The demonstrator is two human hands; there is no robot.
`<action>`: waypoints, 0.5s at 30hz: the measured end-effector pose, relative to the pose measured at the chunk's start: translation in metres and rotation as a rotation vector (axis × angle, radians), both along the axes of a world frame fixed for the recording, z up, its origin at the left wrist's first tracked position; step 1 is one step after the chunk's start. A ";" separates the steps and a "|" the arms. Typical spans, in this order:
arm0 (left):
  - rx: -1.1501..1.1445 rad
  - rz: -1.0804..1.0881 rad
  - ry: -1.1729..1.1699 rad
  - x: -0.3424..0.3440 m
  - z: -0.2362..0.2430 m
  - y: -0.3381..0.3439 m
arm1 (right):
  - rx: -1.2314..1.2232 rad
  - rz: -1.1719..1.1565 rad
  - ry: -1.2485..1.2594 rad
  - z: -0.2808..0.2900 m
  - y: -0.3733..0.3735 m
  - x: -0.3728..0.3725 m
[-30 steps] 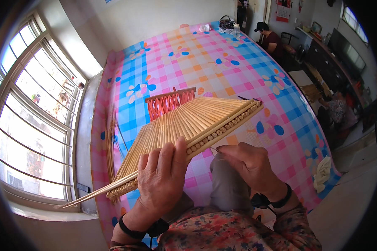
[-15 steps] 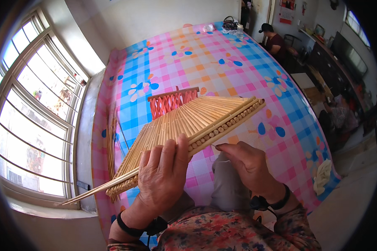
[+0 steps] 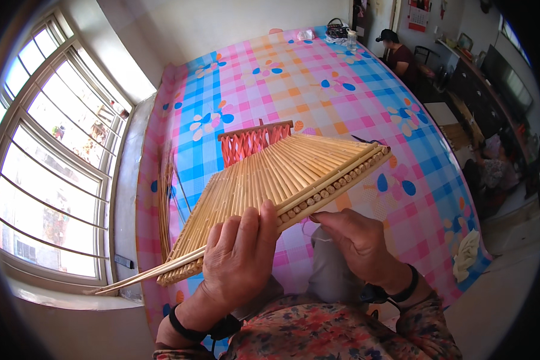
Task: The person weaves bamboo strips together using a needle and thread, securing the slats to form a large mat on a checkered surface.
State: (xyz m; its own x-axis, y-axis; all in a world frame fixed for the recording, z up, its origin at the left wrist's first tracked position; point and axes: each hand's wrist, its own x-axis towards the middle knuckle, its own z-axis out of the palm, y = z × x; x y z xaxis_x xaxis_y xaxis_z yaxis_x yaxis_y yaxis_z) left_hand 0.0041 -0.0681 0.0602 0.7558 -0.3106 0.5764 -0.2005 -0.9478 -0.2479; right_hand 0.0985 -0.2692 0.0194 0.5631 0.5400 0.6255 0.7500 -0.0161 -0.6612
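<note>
A panel of straw-coloured stalks [image 3: 252, 180] slants across in front of me, fanned wider on the right. Along its near edge the round cut ends [image 3: 327, 191] show in a row, between thin long stalks. My left hand [image 3: 237, 255] lies over this edge, fingers on top, gripping panel and stalks together; its thumb is hidden. The long thin stalks [image 3: 144, 273] stick out past it to the lower left. Just below the edge, my right hand [image 3: 357, 240] is closed in a pinch. Something small and dark shows at its fingertips, and a thin pale thread hangs close by.
A red lattice piece with a brown bar [image 3: 255, 141] lies behind the panel on the checked, flowered sheet [image 3: 306, 78]. Loose thin stalks [image 3: 165, 210] lie near the barred window [image 3: 54, 180]. A crumpled pale cloth [image 3: 465, 255] is at right. A person [image 3: 399, 60] sits beyond the sheet.
The view has shifted slightly, so everything sits a little further right. My right fingertips are now closer under the panel's edge. The left hand keeps its grip.
</note>
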 end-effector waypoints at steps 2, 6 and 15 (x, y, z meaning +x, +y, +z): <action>0.006 -0.003 0.017 -0.001 0.000 0.000 | -0.023 -0.014 0.014 0.001 0.001 -0.001; -0.007 -0.004 0.008 -0.003 -0.002 0.000 | -0.024 -0.020 -0.009 -0.002 0.002 0.002; 0.002 -0.003 0.020 -0.009 -0.008 -0.001 | -0.061 0.022 -0.007 -0.005 0.000 0.003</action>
